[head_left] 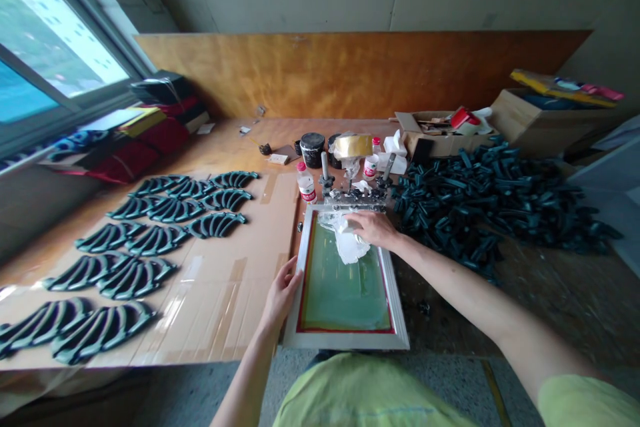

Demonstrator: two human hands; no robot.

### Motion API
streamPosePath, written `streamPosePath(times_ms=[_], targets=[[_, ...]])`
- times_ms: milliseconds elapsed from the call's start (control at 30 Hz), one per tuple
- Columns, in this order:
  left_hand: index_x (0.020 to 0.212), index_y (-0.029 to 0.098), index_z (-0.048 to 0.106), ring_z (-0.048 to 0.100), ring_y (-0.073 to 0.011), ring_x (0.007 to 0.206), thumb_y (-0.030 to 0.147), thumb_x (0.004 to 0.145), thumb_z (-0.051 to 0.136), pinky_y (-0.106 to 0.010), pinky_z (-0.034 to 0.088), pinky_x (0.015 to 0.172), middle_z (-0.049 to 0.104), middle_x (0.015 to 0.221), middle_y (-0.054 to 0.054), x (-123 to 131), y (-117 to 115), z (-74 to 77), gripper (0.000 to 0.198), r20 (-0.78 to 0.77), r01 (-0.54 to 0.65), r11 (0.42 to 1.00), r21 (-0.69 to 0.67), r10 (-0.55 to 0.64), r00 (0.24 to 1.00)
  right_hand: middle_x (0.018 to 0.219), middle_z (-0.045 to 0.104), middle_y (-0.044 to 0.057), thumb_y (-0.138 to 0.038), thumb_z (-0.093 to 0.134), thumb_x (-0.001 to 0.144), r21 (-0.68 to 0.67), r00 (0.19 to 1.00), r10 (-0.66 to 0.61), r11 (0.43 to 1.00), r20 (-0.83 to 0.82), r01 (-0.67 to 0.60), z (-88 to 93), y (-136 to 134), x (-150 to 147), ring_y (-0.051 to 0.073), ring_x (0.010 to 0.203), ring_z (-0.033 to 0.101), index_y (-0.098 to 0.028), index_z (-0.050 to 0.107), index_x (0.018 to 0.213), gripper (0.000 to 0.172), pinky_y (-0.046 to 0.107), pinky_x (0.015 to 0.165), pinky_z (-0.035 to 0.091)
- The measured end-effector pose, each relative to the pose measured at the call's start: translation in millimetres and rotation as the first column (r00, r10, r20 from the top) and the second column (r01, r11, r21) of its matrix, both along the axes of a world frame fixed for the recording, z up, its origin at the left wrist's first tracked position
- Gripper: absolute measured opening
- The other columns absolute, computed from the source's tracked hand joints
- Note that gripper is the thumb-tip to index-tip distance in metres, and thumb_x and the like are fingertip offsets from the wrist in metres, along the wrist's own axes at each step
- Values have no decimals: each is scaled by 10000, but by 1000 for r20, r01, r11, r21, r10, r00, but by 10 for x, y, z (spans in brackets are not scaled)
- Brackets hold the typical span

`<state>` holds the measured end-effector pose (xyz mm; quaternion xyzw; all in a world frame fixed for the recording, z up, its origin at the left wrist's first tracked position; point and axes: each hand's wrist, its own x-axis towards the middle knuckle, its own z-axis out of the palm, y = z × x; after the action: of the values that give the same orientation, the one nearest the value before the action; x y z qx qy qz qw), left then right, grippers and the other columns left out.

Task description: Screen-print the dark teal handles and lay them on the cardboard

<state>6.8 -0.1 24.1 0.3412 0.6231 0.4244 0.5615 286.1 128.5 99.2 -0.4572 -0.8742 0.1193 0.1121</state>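
A silk-screen frame [345, 340] with a white rim lies flat in front of me, its green mesh [345, 297] bordered in red. My right hand [373, 228] presses a crumpled white cloth [350, 245] onto the far part of the mesh. My left hand [283, 291] grips the frame's left edge. Metal hinge clamps [355, 199] hold the far edge of the frame. Left of the frame, dark green curved arched pieces [150, 240] lie in rows on a cardboard sheet [225, 307].
A heap of dark green pieces [480, 203] lies right of the frame. Behind the clamps stand a black tin [313, 150] and a water bottle [306, 182]. Cardboard boxes [440, 130] sit at the back right, and stacked folders [150, 133] lie beneath a window.
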Motion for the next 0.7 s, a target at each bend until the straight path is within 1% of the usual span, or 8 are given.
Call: streamPosePath(times_ms=[133, 233, 367, 433, 500, 600, 633, 700], targets=[[1269, 214, 585, 647, -184, 669, 629, 700, 683, -278, 514, 592, 703, 799, -15, -38, 51, 410, 711, 61, -6, 1000, 28, 4, 998, 1139, 641, 31, -317, 687, 825, 44, 982, -186, 981, -26, 187, 284, 440, 14, 205, 955, 619, -316, 467, 1409, 624, 286, 830, 445], [1027, 209, 691, 641, -191, 656, 736, 721, 564, -292, 514, 558, 705, 811, -28, -41, 233, 736, 623, 120, -37, 996, 78, 27, 992, 1149, 631, 69, -368, 564, 909, 134, 924, -346, 920, -161, 368, 340, 510, 345, 217, 970, 604, -237, 547, 1330, 441, 320, 848, 445], [899, 210, 665, 648, -181, 713, 714, 761, 531, -279, 519, 590, 701, 833, -35, 65, 660, 1157, 540, 255, -131, 933, 335, 44, 966, 927, 686, 86, -301, 468, 943, -9, 857, -496, 866, -137, 500, 44, 199, 768, 213, 829, 609, -147, 682, 1022, 275, 330, 776, 451], [850, 189, 643, 635, -154, 711, 650, 793, 550, -244, 507, 598, 691, 795, -37, 132, 865, 1363, 474, 277, -168, 880, 445, 44, 960, 905, 696, 65, -291, 561, 896, -94, 901, -421, 906, -100, 413, -216, -33, 785, 199, 821, 614, -164, 691, 1003, 211, 310, 773, 456], [809, 178, 616, 619, -132, 665, 636, 792, 567, -215, 489, 584, 669, 707, -29, 184, 992, 1503, 462, 302, -174, 864, 472, 26, 953, 1029, 683, 56, -283, 663, 831, -117, 960, -264, 961, -99, 252, -456, -224, 689, 195, 941, 607, -206, 661, 1136, 315, 306, 840, 451], [906, 195, 600, 603, -102, 620, 632, 779, 596, -192, 473, 582, 661, 693, 5, 288, 936, 1434, 455, 369, -294, 835, 465, 119, 922, 1092, 628, 59, -227, 702, 804, -109, 988, -134, 986, -75, 125, -634, -384, 478, 201, 1060, 552, -249, 639, 1195, 397, 333, 923, 419], [943, 197, 601, 593, -96, 594, 627, 767, 617, -187, 463, 564, 659, 692, 12, 349, 841, 1324, 465, 365, -308, 852, 424, 150, 919, 1042, 619, 54, -205, 694, 810, -104, 986, -148, 985, -72, 141, -639, -426, 406, 198, 1038, 548, -245, 671, 1131, 324, 334, 918, 418], [978, 174, 619, 585, -104, 551, 627, 741, 650, -195, 445, 513, 662, 679, -1, 524, 562, 1010, 512, 298, -188, 956, 226, 116, 947, 960, 599, 45, -186, 681, 825, -76, 972, -206, 977, -116, 198, -598, -553, 247, 186, 969, 545, -224, 702, 1015, 195, 322, 888, 423]])
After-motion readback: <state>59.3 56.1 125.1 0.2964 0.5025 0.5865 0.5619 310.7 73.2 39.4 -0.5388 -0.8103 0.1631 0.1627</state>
